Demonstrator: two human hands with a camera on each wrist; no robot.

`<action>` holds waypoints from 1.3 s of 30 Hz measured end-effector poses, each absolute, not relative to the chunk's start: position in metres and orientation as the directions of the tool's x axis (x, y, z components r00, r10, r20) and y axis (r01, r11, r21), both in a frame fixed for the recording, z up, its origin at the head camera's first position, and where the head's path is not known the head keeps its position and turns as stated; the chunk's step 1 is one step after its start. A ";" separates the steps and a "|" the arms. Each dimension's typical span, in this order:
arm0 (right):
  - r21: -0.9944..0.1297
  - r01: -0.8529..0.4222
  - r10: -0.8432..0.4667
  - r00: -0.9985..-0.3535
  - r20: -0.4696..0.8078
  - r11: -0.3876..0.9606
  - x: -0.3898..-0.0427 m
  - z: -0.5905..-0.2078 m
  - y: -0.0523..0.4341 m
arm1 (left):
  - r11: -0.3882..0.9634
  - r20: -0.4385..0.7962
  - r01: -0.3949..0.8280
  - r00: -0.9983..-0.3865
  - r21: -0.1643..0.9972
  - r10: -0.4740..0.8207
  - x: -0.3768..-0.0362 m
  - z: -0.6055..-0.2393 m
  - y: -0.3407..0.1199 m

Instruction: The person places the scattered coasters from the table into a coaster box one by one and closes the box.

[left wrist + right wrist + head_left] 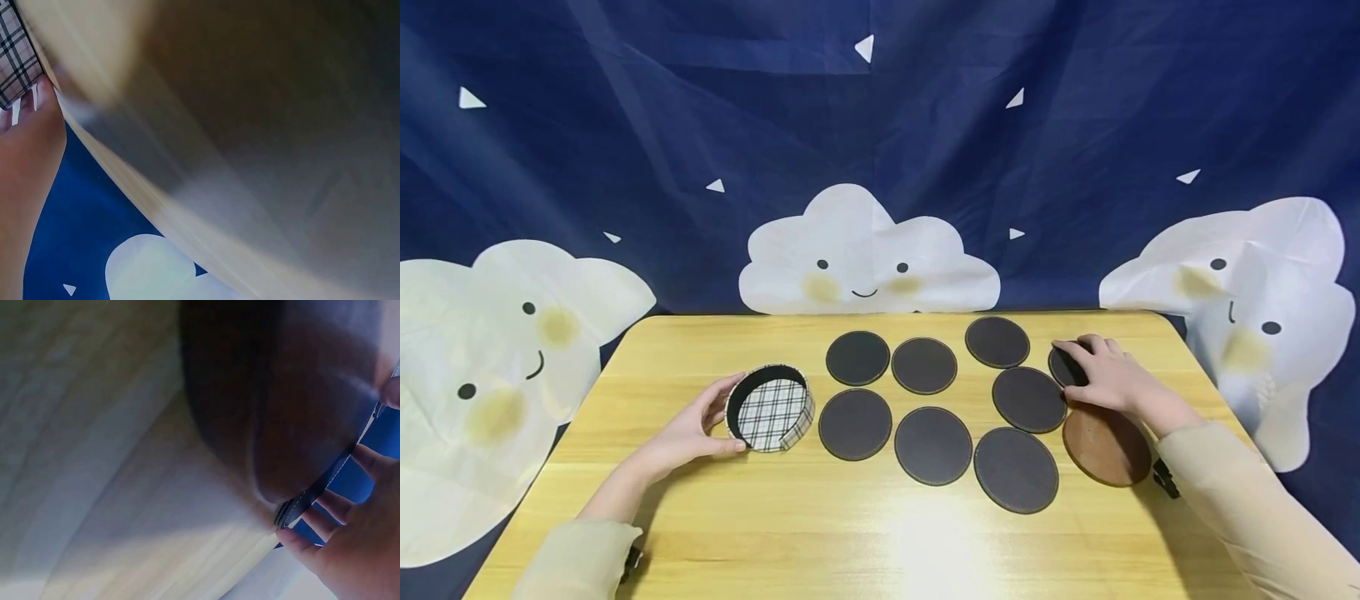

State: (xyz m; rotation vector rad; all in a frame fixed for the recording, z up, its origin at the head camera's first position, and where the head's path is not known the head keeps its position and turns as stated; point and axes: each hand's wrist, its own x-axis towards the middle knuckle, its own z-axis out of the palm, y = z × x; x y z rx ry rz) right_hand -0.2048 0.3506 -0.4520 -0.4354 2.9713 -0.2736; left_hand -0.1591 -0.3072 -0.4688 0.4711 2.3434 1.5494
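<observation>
My left hand (696,423) holds a shallow round plaid box (771,415) with a dark inner wall, thumb at its near side and fingers round its far-left side. In the left wrist view, the box's plaid surface (15,59) shows above the fingers. Toward the back right, my right hand (1108,377) grips a dark round coaster (1063,367), partly hidden beneath it. The right wrist view shows fingers along the stitched edge of this coaster (325,481) and the thumb at its other end. Just nearer lies a brown round coaster (1105,447).
Several dark round coasters with stitched rims lie flat between the hands, among them a front one (1016,470) and a back one (997,342). The wooden table (737,525) ends at a dark blue curtain (820,117) printed with clouds.
</observation>
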 end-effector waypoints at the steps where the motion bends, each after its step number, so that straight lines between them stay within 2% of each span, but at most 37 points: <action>1: -0.196 -0.272 -0.295 -0.951 -0.096 0.942 -0.205 -0.452 0.351 | 0.364 -0.060 0.109 -0.904 0.925 0.423 -0.159 -0.468 -0.307; 16: -0.200 -0.278 -0.286 -0.958 -0.012 0.940 -0.204 -0.448 0.351 | 0.379 -0.068 0.106 -0.906 0.919 0.418 -0.165 -0.473 -0.305; 22: -0.159 -0.306 -0.307 -0.952 0.020 0.939 -0.208 -0.443 0.349 | 0.370 -0.086 0.083 -0.905 0.925 0.416 -0.163 -0.471 -0.306; 30: -0.125 -0.333 -0.336 -0.942 -0.001 0.935 -0.209 -0.429 0.334 | 0.325 -0.092 0.053 -0.904 0.944 0.417 -0.163 -0.477 -0.308; 39: -0.101 -0.369 -0.367 -0.929 0.038 0.924 -0.213 -0.421 0.314 | 0.301 -0.109 0.021 -0.906 0.953 0.410 -0.164 -0.480 -0.308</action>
